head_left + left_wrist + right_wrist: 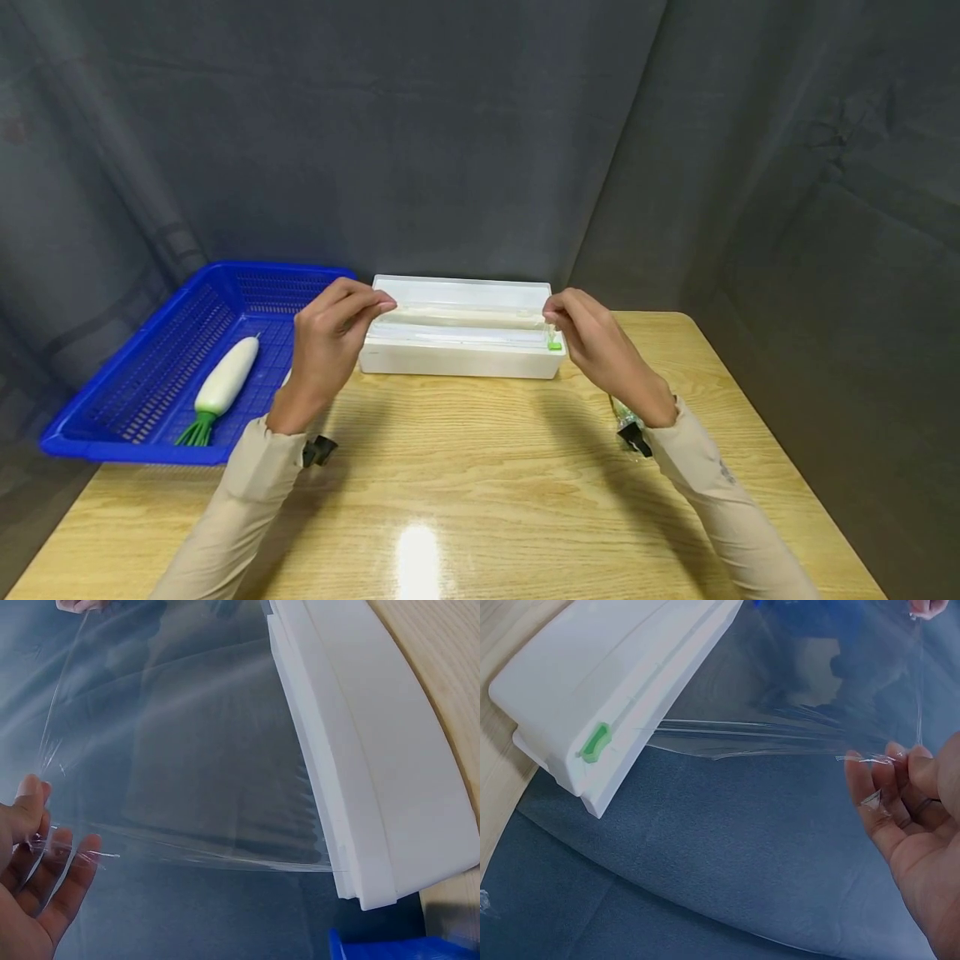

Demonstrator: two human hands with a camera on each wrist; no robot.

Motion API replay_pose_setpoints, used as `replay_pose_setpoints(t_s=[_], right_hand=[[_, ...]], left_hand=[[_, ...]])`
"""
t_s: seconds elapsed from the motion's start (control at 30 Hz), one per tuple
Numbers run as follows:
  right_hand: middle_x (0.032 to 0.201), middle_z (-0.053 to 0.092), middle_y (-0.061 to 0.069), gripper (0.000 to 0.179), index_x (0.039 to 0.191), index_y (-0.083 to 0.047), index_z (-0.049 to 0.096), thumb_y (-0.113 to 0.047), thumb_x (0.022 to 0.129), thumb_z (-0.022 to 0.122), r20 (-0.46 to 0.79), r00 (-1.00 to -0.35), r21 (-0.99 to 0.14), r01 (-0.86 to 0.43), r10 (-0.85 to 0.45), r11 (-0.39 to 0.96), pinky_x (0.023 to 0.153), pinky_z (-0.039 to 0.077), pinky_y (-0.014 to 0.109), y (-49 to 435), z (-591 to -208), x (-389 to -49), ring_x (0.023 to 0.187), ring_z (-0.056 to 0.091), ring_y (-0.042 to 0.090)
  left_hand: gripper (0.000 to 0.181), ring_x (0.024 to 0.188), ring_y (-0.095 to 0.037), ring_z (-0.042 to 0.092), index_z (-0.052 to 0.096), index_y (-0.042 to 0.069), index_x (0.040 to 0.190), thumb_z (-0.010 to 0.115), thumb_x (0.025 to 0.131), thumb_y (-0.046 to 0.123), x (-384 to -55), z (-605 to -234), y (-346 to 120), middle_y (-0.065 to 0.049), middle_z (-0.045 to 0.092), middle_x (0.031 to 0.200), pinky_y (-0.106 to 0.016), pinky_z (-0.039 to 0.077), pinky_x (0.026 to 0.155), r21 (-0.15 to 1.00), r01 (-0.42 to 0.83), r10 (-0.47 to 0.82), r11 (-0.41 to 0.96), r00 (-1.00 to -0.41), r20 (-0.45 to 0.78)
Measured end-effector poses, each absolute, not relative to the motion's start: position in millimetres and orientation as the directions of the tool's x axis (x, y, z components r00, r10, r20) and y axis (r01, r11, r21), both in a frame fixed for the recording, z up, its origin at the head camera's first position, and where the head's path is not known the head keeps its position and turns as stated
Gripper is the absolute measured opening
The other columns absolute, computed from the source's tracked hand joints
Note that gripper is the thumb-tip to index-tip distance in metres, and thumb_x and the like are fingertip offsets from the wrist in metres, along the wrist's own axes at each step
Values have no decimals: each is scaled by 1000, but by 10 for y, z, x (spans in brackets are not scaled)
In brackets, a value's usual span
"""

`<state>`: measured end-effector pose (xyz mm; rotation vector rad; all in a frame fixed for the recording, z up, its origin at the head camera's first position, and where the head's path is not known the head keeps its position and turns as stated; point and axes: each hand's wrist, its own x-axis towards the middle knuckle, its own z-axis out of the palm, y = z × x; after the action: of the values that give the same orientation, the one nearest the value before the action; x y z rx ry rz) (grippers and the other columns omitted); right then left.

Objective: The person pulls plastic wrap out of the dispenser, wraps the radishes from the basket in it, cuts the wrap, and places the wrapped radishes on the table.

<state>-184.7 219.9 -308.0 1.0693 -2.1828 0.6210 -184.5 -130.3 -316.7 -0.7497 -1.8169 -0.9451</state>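
A sheet of clear plastic wrap (202, 750) stretches between my two hands and runs back to a white wrap dispenser box (461, 358), whose lid stands up behind it. My left hand (330, 333) pinches one corner of the film between thumb and forefinger, the other fingers spread below. At the opposite corner my right hand (596, 337) pinches the film the same way. Both hands are raised above the table in front of the box. A small green slide cutter (595, 742) sits at the right end of the box's edge.
A blue plastic basket (97, 450) stands on the left, with a white radish (227, 375) with green stems inside. Something green in clear wrapping (624, 417) lies on the wooden table (480, 467), partly behind the right wrist. Grey curtains (420, 142) hang close behind.
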Motion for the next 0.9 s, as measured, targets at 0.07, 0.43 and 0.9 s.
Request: replay_pose_setpoints(t_s=[0.07,0.43,0.9], right_hand=[[91,58,10,15,103,0,60,9,94,68,711,-471,-131,-818,-522,560,68,42,28,2204,-3069,-1835,78,48,15],[94,60,13,17,102,3,59,13,91,68,739,-439,-111,-828,-512,550,75,39,21,2200,-3003,-1772,82,51,18],[96,61,14,21,105,5,59,16,89,69,746,-422,-102,-837,-515,538,74,42,18,2214,-2905,-1648,80,53,16]], left_hand=[[5,71,-18,61,81,-1,89,81,85,-2,-1828,-3149,-1299,-12,72,87,-17,42,67,284,809,94,515,-382,919],[5,74,-17,61,81,0,90,81,86,-2,-1740,-3051,-1294,-10,72,87,-18,43,69,290,808,84,512,-384,920],[13,76,-20,63,80,-1,92,81,82,-9,-1624,-2934,-1292,-12,71,88,-17,44,72,256,827,103,500,-351,931]])
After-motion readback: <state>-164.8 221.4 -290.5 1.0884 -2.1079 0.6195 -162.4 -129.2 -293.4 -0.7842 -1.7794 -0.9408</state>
